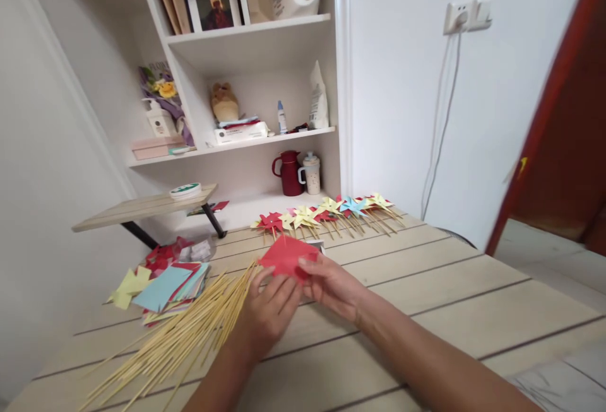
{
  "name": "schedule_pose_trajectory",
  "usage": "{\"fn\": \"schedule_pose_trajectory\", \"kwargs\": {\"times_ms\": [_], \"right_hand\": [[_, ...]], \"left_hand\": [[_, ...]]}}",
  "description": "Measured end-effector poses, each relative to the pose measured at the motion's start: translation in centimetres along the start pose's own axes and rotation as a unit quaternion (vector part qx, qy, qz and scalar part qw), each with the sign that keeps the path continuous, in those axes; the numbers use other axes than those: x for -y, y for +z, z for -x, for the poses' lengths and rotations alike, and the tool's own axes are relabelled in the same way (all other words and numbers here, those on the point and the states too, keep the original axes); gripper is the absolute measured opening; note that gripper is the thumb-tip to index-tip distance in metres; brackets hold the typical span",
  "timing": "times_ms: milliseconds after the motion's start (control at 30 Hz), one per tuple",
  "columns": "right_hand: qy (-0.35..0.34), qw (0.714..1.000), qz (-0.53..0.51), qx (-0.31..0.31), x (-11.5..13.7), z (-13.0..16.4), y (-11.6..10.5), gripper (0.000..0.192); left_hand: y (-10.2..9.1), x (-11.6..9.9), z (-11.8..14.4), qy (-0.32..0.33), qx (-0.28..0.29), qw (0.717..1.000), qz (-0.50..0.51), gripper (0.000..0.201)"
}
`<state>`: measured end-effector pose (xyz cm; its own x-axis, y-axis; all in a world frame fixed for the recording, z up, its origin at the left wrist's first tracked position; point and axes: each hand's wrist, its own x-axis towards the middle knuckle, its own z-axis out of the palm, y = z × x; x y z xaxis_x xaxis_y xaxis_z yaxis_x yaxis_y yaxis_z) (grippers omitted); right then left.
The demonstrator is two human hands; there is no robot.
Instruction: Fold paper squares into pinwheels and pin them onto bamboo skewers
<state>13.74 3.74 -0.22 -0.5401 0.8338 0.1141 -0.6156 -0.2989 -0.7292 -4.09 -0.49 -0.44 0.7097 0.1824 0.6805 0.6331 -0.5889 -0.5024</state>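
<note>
A red sheet of paper is held up over the table between both hands. My left hand is closed on its near left edge, fingers curled across the front. My right hand pinches the right corner, with the thumb on top. Beside my left forearm lies a loose bundle of thin wooden sticks. Beyond the paper, finished paper pinwheels in red, yellow and blue lie in a row on their sticks. A small grey-white object just behind the paper is mostly hidden.
Stacked coloured paper, yellow cut paper and red pieces lie at the left. A small raised wooden stand carries a round white container. On the shelf behind stand a red jug and a cup.
</note>
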Motion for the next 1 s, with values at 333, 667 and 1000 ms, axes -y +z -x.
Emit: {"fn": "schedule_pose_trajectory", "kwargs": {"times_ms": [333, 667, 1000], "right_hand": [[-0.161, 0.954, 0.185, -0.174, 2.0, -1.1, -2.1, 0.047], [-0.142, 0.949, 0.281, -0.031, 2.7, 0.2, -1.3, 0.042], [-0.103, 0.949, 0.297, -0.024, 2.0, 0.2, -1.6, 0.042]], "left_hand": [[2.3, 0.9, -1.6, -0.337, -0.13, 0.915, 0.18, 0.03], [3.9, 0.1, -1.2, -0.57, -0.153, 0.44, 0.677, 0.06], [2.6, -0.5, -2.0, -0.55, -0.109, 0.475, 0.678, 0.036]]}}
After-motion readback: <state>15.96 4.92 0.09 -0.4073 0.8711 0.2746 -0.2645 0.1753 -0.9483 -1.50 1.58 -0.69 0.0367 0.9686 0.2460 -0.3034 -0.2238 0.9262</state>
